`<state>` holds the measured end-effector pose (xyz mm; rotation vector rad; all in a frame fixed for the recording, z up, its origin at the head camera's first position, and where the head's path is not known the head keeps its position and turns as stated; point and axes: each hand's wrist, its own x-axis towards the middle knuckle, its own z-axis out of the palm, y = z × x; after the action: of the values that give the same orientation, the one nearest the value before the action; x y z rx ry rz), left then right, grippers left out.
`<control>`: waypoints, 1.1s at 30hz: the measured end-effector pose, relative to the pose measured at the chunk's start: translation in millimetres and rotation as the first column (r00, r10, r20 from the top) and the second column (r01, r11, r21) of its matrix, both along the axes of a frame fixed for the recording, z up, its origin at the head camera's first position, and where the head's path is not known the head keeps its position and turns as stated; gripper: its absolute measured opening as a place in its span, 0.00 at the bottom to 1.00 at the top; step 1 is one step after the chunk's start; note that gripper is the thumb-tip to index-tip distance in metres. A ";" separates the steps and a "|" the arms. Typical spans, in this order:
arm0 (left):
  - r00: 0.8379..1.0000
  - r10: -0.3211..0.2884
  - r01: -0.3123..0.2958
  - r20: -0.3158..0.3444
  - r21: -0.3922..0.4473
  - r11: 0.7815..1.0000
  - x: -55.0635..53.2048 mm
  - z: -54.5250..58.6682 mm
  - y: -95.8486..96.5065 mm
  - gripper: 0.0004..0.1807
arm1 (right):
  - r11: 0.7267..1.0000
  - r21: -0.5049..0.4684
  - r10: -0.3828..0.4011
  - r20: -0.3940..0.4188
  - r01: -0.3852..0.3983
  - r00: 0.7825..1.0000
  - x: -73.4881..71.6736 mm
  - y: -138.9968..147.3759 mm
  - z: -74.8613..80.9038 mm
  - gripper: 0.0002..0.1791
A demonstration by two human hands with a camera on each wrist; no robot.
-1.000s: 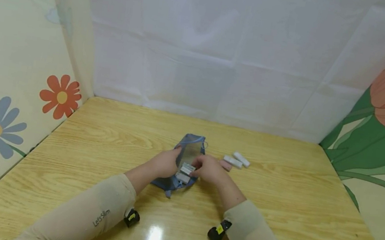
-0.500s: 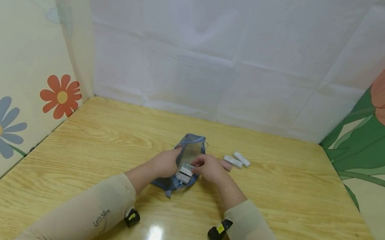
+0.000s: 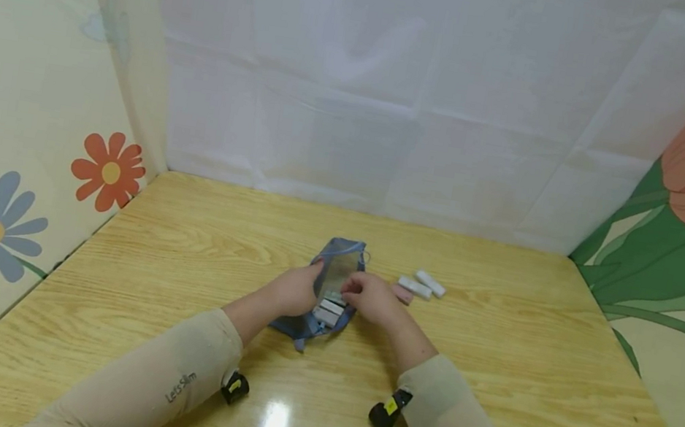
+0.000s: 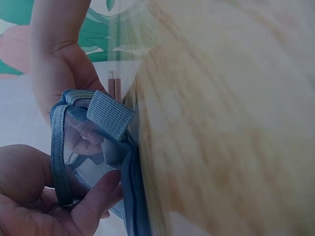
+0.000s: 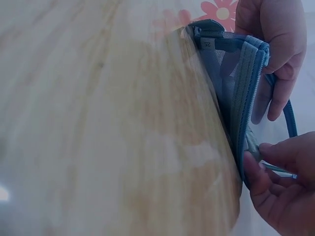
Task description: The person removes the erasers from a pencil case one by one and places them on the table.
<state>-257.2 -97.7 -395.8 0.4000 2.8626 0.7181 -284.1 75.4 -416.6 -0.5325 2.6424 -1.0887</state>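
A blue mesh zip pouch [image 3: 341, 266] lies unzipped on the table in the head view, its mouth spread. My left hand [image 3: 295, 291] holds its left edge, thumb inside the rim in the left wrist view. Small white and grey blocks [image 3: 328, 312] lie inside near the pouch's front end. Beside them is a pale green block [image 3: 334, 296]. My right hand [image 3: 372, 299] reaches over the right rim, and its thumb and forefinger pinch the pale green block's end; in the right wrist view the rim [image 5: 241, 118] partly hides that block.
Right of the pouch, two white sticks [image 3: 415, 287] and a pink block [image 3: 401, 294] lie on the wooden table [image 3: 527, 359]. A white cloth [image 3: 362, 83] hangs behind, with flower-patterned panels on both sides. Black cameras [image 3: 234, 388] sit at both wrists.
My right fingers have drawn back slightly up and away from the white blocks, which now show more fully in the pouch. The left hand and the pouch have stayed in place.
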 end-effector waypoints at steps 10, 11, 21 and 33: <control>0.999 0.013 -0.013 0.033 -0.003 1.000 -0.6 0.8 -0.1 0.43 | 0.993 -0.091 -0.065 0.100 0.075 0.993 -1.2 0.4 1.1 0.06; 0.999 0.015 -0.015 0.036 -0.002 1.000 -0.6 0.8 0.0 0.43 | 0.993 -0.087 -0.071 0.096 0.079 0.993 -1.0 0.3 1.9 0.07; 0.999 0.013 -0.013 0.033 0.008 1.000 -0.3 0.8 0.6 0.43 | 0.987 -0.114 -0.098 0.104 0.110 0.990 -1.8 2.9 3.9 0.08; 0.995 0.037 -0.040 0.091 0.032 0.999 -1.9 0.0 0.2 0.44 | 0.979 -0.144 -0.132 0.107 0.146 0.985 -5.6 29.5 14.3 0.07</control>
<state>-259.1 -97.6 -395.8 0.3090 2.7838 0.7717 -289.7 104.9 -402.3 -0.3166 2.5581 -1.3295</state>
